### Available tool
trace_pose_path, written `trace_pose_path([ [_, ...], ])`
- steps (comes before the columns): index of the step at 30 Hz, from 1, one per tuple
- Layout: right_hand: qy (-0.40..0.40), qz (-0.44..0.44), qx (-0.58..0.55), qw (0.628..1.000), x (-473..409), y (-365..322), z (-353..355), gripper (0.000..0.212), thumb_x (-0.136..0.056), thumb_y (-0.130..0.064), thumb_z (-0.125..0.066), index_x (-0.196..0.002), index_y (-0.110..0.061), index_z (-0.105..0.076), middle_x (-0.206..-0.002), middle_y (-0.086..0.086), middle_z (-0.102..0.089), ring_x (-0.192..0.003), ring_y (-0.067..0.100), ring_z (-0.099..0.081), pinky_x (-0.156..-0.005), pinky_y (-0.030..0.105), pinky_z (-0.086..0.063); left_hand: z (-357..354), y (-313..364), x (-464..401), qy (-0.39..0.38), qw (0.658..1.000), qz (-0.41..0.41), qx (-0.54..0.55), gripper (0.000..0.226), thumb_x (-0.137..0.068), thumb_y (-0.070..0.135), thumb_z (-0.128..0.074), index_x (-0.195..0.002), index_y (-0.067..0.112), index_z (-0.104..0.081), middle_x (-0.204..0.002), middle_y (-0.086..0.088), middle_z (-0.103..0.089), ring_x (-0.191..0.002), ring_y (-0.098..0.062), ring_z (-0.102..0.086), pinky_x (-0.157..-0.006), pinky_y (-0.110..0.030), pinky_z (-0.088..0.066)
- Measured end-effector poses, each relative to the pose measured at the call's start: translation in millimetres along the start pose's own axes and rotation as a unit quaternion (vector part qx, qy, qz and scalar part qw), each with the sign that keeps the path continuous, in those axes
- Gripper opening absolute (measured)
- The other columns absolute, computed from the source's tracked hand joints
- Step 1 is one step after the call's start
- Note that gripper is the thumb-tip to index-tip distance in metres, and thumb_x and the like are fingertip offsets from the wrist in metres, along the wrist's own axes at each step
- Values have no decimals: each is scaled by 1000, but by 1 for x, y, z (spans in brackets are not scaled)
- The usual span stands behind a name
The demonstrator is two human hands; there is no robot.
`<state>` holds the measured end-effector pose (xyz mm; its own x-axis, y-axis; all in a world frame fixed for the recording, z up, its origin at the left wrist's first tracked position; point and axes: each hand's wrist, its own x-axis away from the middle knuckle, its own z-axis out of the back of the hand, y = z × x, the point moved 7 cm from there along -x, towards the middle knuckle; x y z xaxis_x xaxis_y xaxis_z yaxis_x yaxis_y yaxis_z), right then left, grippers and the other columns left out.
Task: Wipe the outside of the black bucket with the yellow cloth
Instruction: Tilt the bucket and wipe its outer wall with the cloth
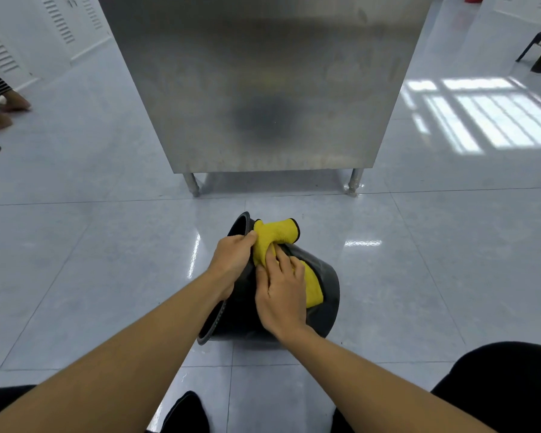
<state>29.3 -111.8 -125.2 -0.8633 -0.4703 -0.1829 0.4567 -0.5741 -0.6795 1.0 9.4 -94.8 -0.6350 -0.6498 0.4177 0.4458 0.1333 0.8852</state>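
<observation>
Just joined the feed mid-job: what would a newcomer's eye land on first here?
The bright yellow cloth at centre, draped over a black bucket lying on its side on the tiled floor. The left hand grips its rim; the right hand presses the cloth against its wall. Behind stands a large steel cabinet.

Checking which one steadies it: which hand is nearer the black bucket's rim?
Left. The left hand grips the rim of the black bucket; the right hand lies further along its side, pressing the yellow cloth against it.
</observation>
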Motion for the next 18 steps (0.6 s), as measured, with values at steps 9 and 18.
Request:
trace_pose_path([
  [9, -25, -70, -1, 997, -20, 24, 3, 48, -107, -45, -29, -144, -24, -51, -151, -5, -52, -137, 27, -39, -115, 41, -33, -9, -13, 7, -100, 995, -4, 18, 34, -106, 30, -37, -123, 21, -65, -117, -9, -72, -106, -24, -68, -100, -43, -52],
  [18, -12, -204, -21, 979, -25, 78, 10, 42, -107, -44, -29, -127, -20, -57, -145, -1, -57, -138, 33, -36, -109, 46, -38, -11, -9, 8, -71, 997, -29, -33, 38, -104, 50, -41, -105, 28, -71, -105, 5, -75, -99, -13, -70, -93, -33, -54],
])
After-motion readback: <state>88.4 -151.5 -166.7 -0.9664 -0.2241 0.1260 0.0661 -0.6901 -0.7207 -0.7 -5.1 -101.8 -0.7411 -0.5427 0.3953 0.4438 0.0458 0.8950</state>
